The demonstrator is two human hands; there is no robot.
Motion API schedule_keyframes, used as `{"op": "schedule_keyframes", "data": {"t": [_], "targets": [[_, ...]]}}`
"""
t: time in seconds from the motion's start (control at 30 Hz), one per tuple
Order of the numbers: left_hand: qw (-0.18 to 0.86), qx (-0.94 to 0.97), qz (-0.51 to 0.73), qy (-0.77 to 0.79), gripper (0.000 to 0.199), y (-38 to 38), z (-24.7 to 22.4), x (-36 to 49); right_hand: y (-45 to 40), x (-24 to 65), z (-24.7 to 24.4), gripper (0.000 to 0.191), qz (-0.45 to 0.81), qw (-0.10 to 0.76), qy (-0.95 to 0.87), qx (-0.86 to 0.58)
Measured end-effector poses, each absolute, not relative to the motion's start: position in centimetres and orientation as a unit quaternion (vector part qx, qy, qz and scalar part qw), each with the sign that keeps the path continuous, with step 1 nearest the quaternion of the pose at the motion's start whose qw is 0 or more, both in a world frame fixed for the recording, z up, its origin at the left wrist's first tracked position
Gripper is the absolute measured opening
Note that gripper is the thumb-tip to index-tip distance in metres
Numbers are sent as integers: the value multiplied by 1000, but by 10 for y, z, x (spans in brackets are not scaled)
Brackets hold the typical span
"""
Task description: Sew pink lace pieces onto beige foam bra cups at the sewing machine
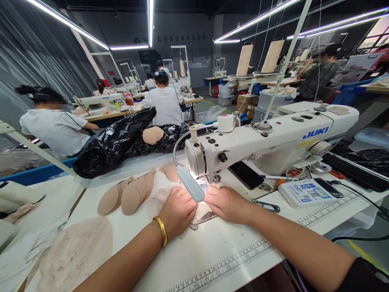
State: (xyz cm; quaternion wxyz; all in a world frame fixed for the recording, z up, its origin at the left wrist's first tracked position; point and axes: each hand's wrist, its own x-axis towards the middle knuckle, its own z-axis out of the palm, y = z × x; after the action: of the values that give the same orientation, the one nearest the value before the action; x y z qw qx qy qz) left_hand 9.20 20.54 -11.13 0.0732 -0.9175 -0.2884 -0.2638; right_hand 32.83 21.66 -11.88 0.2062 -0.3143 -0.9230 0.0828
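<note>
My left hand [179,209], with a gold bangle at the wrist, rests with curled fingers left of the needle area of a white sewing machine [273,129]. From the other side my right hand [226,202] presses its closed fingers near the presser foot. A grey lamp head [191,184] on a bendy neck covers the spot between them, so what my fingertips hold is hidden. Fanned stacks of beige oval pads [138,192] lie to the left of my left hand. Another beige pad [170,172] lies behind it, near the machine head.
Right of the machine head lie a phone [245,175], thread snips [266,205] and a white-and-blue box [306,192]. A ruler strip [231,259] runs along the table's front. Black plastic bags [112,142] bulge behind the table. Several co-workers sit at other machines.
</note>
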Motion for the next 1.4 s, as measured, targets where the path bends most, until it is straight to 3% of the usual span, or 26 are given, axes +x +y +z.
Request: {"op": "schedule_keyframes", "data": {"t": [0.5, 1.13, 1.23, 1.3, 1.4], "targets": [[18, -922, -233, -310, 20, 223, -109, 91, 218, 328, -118, 19, 69, 237, -909, -335], [24, -898, -191, -397, 19, 223, -104, 92, 215, 329, -121, 23, 104, 255, -906, -323], [2, -880, -220, -421, 25, 212, -100, 80, 204, 321, -116, 20, 194, 297, -874, -331], [-14, -876, -241, -417, 27, 188, -93, 74, 193, 310, -111, 11, 351, 321, -804, -355], [-148, -842, -322, -407, 31, 126, -88, 75, 176, 286, -104, 34, 592, 347, -637, -351]]}}
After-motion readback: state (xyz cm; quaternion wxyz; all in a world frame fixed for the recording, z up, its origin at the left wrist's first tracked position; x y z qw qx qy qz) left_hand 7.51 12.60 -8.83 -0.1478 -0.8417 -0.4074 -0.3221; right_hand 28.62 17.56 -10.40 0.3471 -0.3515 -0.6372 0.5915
